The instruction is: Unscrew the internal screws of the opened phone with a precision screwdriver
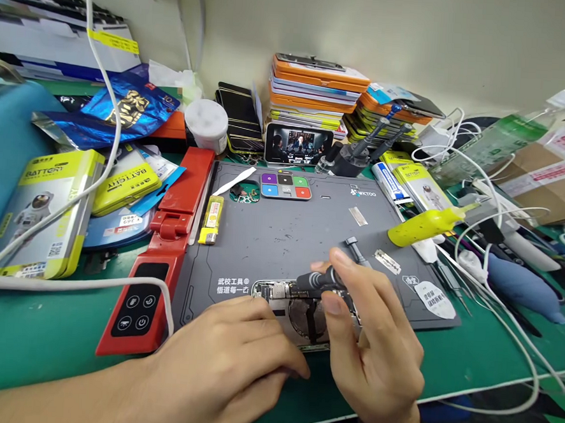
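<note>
An opened smartphone point(281, 323) with its inner parts bare lies at the front of a grey work mat point(272, 230). My left hand point(235, 355) grips its left and near side, fingers curled over it and partly covering it. Between the thumb and forefinger of my right hand point(375, 332) is a dark screwdriver point(317, 281), held low over the phone's far edge. Its tip is too small to make out. Behind my right fingers lies another small grey screwdriver-like tool point(355, 249); a razor blade point(387, 261) is to its right.
A red device with buttons point(137, 305) borders the mat's left. On the mat are a yellow lighter point(212, 220) and a coloured-square case point(285, 186). A phone playing video point(299, 145) stands behind. Rightward are a yellow bottle point(418, 226) and tangled white cables point(509, 337).
</note>
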Action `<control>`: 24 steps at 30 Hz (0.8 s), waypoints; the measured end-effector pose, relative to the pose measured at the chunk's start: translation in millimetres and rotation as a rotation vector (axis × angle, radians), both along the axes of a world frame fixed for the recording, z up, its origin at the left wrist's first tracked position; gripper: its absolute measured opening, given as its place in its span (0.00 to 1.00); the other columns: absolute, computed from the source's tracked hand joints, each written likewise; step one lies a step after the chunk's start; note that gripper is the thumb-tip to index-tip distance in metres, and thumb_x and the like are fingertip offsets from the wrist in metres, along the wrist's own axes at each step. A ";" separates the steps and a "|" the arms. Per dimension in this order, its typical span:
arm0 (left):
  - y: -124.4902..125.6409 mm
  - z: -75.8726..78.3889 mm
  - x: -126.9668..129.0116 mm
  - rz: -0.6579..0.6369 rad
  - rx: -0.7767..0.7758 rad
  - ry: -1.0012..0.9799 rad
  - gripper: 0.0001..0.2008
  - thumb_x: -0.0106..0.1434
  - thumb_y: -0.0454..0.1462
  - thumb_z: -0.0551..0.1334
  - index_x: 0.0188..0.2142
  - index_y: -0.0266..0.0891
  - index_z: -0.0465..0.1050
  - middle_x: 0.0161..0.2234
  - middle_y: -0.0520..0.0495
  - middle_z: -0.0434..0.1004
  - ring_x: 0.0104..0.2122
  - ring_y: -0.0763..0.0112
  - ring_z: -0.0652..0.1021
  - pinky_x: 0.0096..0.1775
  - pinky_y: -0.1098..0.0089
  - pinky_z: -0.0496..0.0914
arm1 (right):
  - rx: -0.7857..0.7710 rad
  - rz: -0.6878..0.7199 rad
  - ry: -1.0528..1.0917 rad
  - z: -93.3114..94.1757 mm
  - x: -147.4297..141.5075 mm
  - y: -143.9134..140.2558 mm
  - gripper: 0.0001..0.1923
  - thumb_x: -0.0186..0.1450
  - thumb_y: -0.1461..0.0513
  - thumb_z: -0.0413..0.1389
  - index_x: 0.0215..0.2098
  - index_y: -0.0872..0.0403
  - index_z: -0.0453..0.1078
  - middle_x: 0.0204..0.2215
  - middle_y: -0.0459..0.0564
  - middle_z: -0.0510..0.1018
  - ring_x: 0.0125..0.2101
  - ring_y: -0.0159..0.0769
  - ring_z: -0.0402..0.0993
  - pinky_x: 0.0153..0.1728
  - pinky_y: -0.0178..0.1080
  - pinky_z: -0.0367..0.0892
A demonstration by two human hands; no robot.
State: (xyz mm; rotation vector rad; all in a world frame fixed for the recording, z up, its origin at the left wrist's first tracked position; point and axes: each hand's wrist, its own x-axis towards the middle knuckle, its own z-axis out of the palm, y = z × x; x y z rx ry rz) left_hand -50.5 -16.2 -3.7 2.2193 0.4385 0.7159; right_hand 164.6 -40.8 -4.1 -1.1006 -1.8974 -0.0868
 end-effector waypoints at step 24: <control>-5.4 -0.8 -1.9 -0.022 0.451 0.090 0.15 0.82 0.31 0.53 0.48 0.36 0.79 0.38 0.49 0.85 0.38 0.65 0.80 0.40 0.65 0.74 | -0.065 0.038 0.063 -0.3 1.0 -2.8 0.41 0.68 0.79 0.54 0.76 0.52 0.60 0.60 0.53 0.78 0.56 0.39 0.77 0.55 0.47 0.76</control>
